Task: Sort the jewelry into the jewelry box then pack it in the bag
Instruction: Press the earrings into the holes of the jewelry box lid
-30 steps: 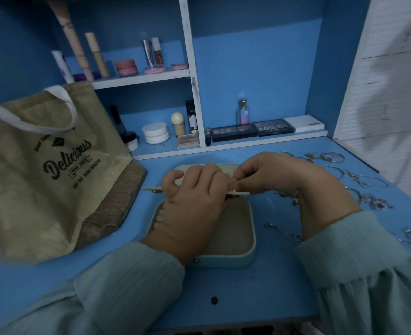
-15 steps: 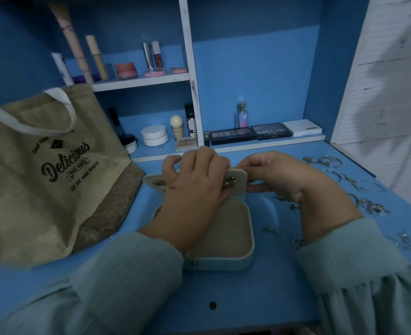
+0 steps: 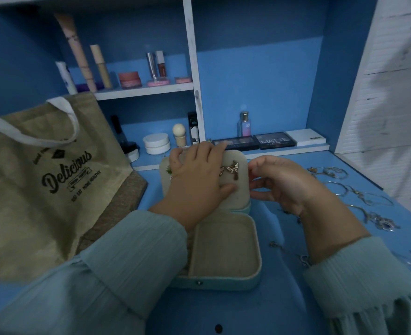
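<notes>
The pale green jewelry box [image 3: 257, 269] lies open on the blue desk, and its beige tray looks empty. A beige earring panel [image 3: 237, 195] stands upright at the box's back, with butterfly earrings [image 3: 232, 169] pinned on it. My left hand [image 3: 197, 180] lies flat against the panel's front, fingertips at its top edge. The fingers of my right hand [image 3: 284, 182] are curled and pinch the panel's right edge. Loose silver jewelry [image 3: 359, 194] is spread on the desk to the right. The tan tote bag [image 3: 42, 189] stands at the left.
Small jewelry pieces [image 3: 303, 258] lie just right of the box under my right wrist. Makeup palettes [image 3: 275, 140], a perfume bottle [image 3: 244, 124] and cream jars [image 3: 156, 143] line the low shelf behind. Cosmetics fill the upper shelf [image 3: 141, 90]. A white wall [image 3: 393, 117] closes the right side.
The earring panel has swung from lying edge-on over the box to standing upright at the back, its earrings now facing me. Both hands rose with it.
</notes>
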The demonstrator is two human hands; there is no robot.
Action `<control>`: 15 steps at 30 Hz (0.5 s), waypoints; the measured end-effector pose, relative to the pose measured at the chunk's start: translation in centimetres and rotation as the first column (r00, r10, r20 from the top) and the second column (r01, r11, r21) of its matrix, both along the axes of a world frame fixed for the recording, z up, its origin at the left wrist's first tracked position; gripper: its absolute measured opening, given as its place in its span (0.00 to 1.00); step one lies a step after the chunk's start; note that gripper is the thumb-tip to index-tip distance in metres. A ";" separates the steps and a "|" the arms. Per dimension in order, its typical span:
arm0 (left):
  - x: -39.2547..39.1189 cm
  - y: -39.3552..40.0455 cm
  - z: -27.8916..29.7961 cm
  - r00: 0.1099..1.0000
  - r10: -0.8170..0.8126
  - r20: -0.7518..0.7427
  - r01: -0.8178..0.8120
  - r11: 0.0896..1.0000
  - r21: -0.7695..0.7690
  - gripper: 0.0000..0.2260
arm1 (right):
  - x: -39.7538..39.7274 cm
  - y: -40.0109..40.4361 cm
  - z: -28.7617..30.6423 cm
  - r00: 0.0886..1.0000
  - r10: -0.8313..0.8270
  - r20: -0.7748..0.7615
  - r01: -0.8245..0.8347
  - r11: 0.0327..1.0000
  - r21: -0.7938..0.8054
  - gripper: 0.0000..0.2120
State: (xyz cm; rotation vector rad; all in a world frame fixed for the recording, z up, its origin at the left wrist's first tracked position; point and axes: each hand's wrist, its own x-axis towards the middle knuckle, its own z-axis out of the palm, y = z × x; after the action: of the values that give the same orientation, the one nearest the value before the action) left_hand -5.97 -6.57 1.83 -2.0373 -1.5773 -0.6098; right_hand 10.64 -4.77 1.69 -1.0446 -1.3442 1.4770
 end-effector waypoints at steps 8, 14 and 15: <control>-0.8 2.0 -0.3 0.971 0.024 0.237 0.081 0.901 -0.425 0.43 | -0.8 0.8 -1.4 0.993 -0.121 -0.011 0.121 0.993 0.010 0.09; -2.4 2.1 -1.4 0.926 0.219 0.306 -0.025 0.848 -0.530 0.41 | -1.2 1.7 -2.7 0.980 -0.186 0.069 0.191 0.978 -0.083 0.07; -2.8 2.1 -1.4 0.890 0.293 0.350 -0.048 0.823 -0.566 0.40 | -1.3 1.8 -2.8 0.978 -0.196 0.074 0.202 0.975 -0.097 0.06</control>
State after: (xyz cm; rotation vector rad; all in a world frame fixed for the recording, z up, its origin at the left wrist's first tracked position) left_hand -8.80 -4.50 0.43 -2.2047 -2.4043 -0.6102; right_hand 9.35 -3.00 -1.12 -1.2648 -1.1786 1.3849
